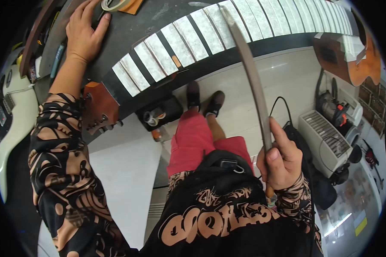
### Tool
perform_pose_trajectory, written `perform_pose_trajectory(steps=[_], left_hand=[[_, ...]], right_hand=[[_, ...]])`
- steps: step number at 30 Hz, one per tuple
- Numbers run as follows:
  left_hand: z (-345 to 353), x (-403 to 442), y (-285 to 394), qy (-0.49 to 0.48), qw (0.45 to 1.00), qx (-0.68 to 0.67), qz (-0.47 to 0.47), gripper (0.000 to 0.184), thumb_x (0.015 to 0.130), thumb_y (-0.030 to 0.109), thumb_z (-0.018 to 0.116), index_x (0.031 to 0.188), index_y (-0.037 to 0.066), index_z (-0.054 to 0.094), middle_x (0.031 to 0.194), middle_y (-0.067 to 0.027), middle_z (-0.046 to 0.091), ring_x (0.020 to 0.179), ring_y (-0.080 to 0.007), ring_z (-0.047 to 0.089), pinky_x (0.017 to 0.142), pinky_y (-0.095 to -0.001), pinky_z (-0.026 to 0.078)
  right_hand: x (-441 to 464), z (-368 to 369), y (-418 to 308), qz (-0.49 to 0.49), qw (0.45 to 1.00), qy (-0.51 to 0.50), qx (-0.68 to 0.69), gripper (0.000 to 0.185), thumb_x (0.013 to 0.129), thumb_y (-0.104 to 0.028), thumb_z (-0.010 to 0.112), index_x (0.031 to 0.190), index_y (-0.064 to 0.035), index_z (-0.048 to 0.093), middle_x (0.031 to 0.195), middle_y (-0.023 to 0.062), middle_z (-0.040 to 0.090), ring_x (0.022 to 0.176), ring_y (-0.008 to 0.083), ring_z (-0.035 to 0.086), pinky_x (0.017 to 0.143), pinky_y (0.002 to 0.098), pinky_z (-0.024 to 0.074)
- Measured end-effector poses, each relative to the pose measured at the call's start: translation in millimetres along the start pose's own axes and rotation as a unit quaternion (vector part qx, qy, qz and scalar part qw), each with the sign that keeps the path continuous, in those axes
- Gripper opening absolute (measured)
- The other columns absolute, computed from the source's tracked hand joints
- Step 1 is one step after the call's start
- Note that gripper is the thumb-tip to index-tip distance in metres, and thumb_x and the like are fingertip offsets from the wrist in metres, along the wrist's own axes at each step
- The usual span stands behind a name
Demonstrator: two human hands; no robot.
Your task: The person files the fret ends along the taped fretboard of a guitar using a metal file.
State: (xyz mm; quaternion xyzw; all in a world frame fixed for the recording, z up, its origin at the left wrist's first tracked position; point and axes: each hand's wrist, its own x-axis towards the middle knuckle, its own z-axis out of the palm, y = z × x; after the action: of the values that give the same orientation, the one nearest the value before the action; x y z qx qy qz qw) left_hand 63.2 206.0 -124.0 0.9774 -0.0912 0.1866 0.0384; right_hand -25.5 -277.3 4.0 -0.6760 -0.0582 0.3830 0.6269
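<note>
In my right hand is a long flat metal file with a wooden handle end showing below my fist. Its far end overlaps the guitar neck in view; I cannot tell whether it touches. Pale tape strips cover the fretboard between the frets, with dark gaps among some strips. The brown headstock with its tuners is at the left, and the guitar body at the far right. My left hand lies with thumb apart on the dark worktop, holding nothing visible, close to a roll of tape.
A cream electric guitar stands at the left edge. On the right are a white slatted unit, cables and tools on the floor, and a glass-topped case. A black box with small items sits under the bench, beside my feet.
</note>
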Motion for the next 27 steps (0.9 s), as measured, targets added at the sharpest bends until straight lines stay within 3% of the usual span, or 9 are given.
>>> perform_pose_trajectory(steps=[1,3,4,11,17,20,23,25,27], left_hand=[[-4.1,1.6,8.8,0.01,1.0,-0.005,-0.01,0.046,0.09,0.032,0.068,0.133,0.017,0.061,0.13,-0.0111,0.06,0.12,-0.0286,0.057,0.102,-0.0404,0.041],[-18.9,6.1,31.5,-0.066,0.994,-0.023,-0.088,0.053,0.083,0.023,0.063,0.133,0.008,0.051,0.132,-0.0197,0.048,0.125,-0.0398,0.044,0.106,-0.0474,0.034],[-21.3,7.3,30.2,-0.077,0.993,-0.017,-0.084,0.053,0.083,0.023,0.063,0.133,0.008,0.052,0.132,-0.0199,0.048,0.125,-0.0402,0.044,0.106,-0.0475,0.034],[-26.6,12.4,37.2,-0.092,0.989,-0.031,-0.112,0.053,0.083,0.025,0.063,0.132,0.008,0.052,0.132,-0.0192,0.048,0.125,-0.0397,0.043,0.107,-0.0478,0.033],[-24.9,10.3,40.6,-0.082,0.99,-0.03,-0.11,0.054,0.083,0.025,0.063,0.133,0.008,0.052,0.132,-0.0191,0.048,0.125,-0.0395,0.043,0.107,-0.0477,0.033],[-29.3,11.6,42.6,-0.103,0.987,-0.033,-0.121,0.055,0.082,0.025,0.063,0.133,0.008,0.052,0.132,-0.0192,0.047,0.125,-0.0396,0.043,0.107,-0.0479,0.033],[-23.6,6.1,41.9,-0.081,0.99,-0.031,-0.114,0.056,0.082,0.025,0.063,0.133,0.007,0.052,0.133,-0.0194,0.047,0.125,-0.0399,0.043,0.108,-0.0481,0.033],[-24.6,7.4,45.0,-0.089,0.988,-0.032,-0.119,0.056,0.082,0.025,0.063,0.133,0.007,0.051,0.133,-0.0196,0.047,0.125,-0.0399,0.043,0.108,-0.0482,0.033],[-25.7,8.8,46.1,-0.097,0.987,-0.031,-0.123,0.055,0.083,0.026,0.063,0.134,0.007,0.051,0.133,-0.0197,0.046,0.125,-0.0399,0.043,0.108,-0.0482,0.033]], right_hand=[[1.1,0.1,-0.9,-0.003,1.0,-0.008,-0.012,0.049,0.101,-0.008,0.046,0.146,0.0089,0.036,0.054,0.0017,0.057,0.043,0.0046,0.05,0.044,0.0195,0.041],[0.6,3.5,0.0,0.0,1.0,-0.003,-0.02,0.049,0.102,-0.007,0.045,0.147,0.0075,0.036,0.054,0.0018,0.057,0.042,0.0048,0.049,0.044,0.0195,0.0408],[2.0,6.1,-0.6,-0.009,1.0,0.0,-0.028,0.048,0.102,-0.007,0.044,0.148,0.0064,0.036,0.055,0.0021,0.057,0.042,0.0047,0.048,0.044,0.0195,0.0407],[-8.9,10.4,4.3,-0.035,0.993,0.032,-0.106,0.048,0.097,0.002,0.051,0.143,0.0069,0.043,0.057,0.0024,0.058,0.047,0.006,0.052,0.047,0.0209,0.0426],[-22.5,14.1,4.5,-0.055,0.974,0.052,-0.211,0.048,0.088,0.004,0.06,0.135,0.008,0.053,0.058,0.008,0.058,0.048,0.014,0.059,0.052,0.022,0.0449],[15.7,29.2,-17.8,-0.129,0.94,0.085,-0.305,0.052,0.085,0.006,0.063,0.136,0.0038,0.055,0.058,0.0108,0.057,0.045,0.0178,0.056,0.05,0.0234,0.0447],[60.9,39.5,-39.8,-0.09,0.936,0.087,-0.329,0.053,0.085,0.008,0.062,0.138,0.0005,0.055,0.058,0.0108,0.055,0.045,0.017,0.055,0.05,0.0244,0.0455],[70.4,37.2,-41.7,-0.13,0.932,0.072,-0.33,0.048,0.092,0.005,0.055,0.14,0.0043,0.05,0.069,0.0108,0.067,0.053,0.0049,0.051,0.053,0.0211,0.0425],[52.0,35.7,-37.9,-0.116,0.932,0.063,-0.337,0.049,0.09,0.004,0.056,0.138,0.0083,0.05,0.07,0.014,0.067,0.054,0.0087,0.059,0.053,0.0234,0.0457]])
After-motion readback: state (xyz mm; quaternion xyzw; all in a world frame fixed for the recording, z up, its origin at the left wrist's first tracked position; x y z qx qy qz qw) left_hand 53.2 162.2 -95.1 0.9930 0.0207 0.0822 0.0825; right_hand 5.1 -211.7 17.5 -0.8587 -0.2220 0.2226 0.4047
